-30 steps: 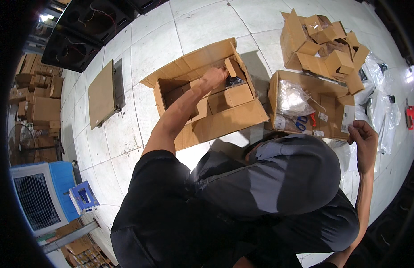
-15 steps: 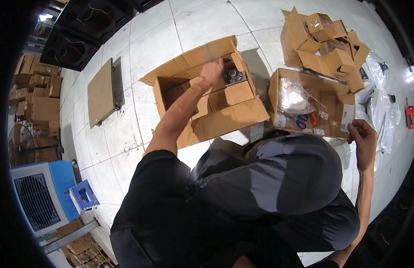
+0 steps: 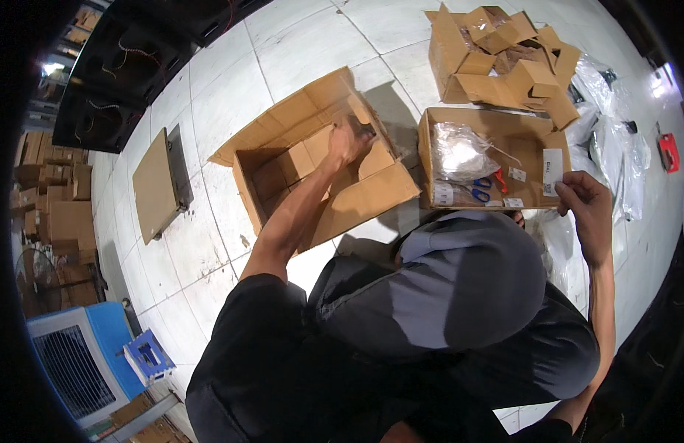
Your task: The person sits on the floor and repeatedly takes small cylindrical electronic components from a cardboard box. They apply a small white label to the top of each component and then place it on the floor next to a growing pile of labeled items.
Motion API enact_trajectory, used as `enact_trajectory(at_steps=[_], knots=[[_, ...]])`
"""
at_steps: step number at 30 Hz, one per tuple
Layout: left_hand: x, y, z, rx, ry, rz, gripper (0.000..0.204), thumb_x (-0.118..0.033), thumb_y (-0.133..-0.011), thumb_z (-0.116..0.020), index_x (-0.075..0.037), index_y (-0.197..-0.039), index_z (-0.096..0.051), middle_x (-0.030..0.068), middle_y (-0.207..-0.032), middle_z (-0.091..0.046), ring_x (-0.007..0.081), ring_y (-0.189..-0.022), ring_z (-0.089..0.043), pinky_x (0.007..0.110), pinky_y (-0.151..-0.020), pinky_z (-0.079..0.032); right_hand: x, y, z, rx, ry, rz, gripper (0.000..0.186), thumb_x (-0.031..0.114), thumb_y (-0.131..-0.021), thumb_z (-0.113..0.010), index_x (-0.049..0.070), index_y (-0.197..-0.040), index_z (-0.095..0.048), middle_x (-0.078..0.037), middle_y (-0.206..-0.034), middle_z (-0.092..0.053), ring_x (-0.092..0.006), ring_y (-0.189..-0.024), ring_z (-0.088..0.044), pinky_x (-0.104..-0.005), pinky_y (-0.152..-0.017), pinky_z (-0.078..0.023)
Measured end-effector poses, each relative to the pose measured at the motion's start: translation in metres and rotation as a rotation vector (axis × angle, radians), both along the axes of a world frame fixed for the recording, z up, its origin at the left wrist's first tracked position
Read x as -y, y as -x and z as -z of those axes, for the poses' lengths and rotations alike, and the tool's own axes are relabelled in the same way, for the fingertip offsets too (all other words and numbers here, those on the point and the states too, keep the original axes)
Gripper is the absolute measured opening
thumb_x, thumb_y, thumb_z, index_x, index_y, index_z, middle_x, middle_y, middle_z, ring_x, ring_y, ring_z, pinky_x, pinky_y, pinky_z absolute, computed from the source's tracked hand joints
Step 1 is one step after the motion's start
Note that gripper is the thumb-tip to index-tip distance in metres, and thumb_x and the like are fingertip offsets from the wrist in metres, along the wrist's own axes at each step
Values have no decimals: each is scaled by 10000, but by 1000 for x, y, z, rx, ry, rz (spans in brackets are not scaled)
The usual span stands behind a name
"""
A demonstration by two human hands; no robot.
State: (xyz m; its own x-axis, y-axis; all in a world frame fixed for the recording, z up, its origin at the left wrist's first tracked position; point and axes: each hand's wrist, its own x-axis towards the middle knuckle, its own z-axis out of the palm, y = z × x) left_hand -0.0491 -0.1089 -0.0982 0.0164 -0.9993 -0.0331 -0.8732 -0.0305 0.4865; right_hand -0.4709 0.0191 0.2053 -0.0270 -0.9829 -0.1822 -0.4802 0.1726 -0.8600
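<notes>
My left hand (image 3: 347,142) reaches into an open cardboard box (image 3: 357,193) with its flaps folded out. Its fingers are curled and partly blurred. A small dark thing (image 3: 367,136) shows beside them at the box's far right corner; what exactly the fingers hold is hidden. To the right, my right hand (image 3: 589,214) pinches the near right corner of a shallower carton (image 3: 497,118), at a white label (image 3: 552,171). Inside that carton lie a clear plastic bag of white items (image 3: 460,153), blue-handled scissors (image 3: 481,192) and a small red thing (image 3: 500,179).
Behind the carton stands a torn-open box (image 3: 449,70) stuffed with cardboard pieces. Clear plastic bags (image 3: 615,155) lie at the right, near a red object (image 3: 667,153). A flat wheeled board (image 3: 156,186) is at left, with black cabinets (image 3: 124,74) beyond and a blue cooler (image 3: 109,340) nearer.
The view has shifted, moving both boxes left in the picture. My left hand has gone lower into its box, and the dark part in the corner is now mostly hidden. My right hand keeps its pinch.
</notes>
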Motion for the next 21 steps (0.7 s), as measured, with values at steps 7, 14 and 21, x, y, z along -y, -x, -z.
enact_trajectory(at_steps=[7,14,21], knots=[[28,-11,-22,329,-323,226,484,-214,-824,-588,-1,-1248,-491,223,-1032,-653,368,-907,-661,494,-892,-475,0,0,1,58,33,-12,127,83,-863,-628,-38,-900,-620,-27,-715,-607,-68,-605,-501,-214,-565,-381],[28,-12,-21,489,-348,418,524,-77,-802,-522,-15,-1316,-436,240,-1420,-354,438,-1300,-362,651,-973,-370,-4,2,-4,53,48,18,128,78,-860,-632,-39,-908,-616,-18,-704,-598,-64,-593,-498,-212,-559,-378],[33,-9,-18,521,-391,473,637,-22,-777,-547,-30,-1378,-338,272,-1432,-295,435,-1231,-450,635,-998,-359,-4,1,-6,3,54,26,126,70,-859,-632,-43,-911,-614,-20,-695,-591,-71,-588,-501,-220,-556,-385]])
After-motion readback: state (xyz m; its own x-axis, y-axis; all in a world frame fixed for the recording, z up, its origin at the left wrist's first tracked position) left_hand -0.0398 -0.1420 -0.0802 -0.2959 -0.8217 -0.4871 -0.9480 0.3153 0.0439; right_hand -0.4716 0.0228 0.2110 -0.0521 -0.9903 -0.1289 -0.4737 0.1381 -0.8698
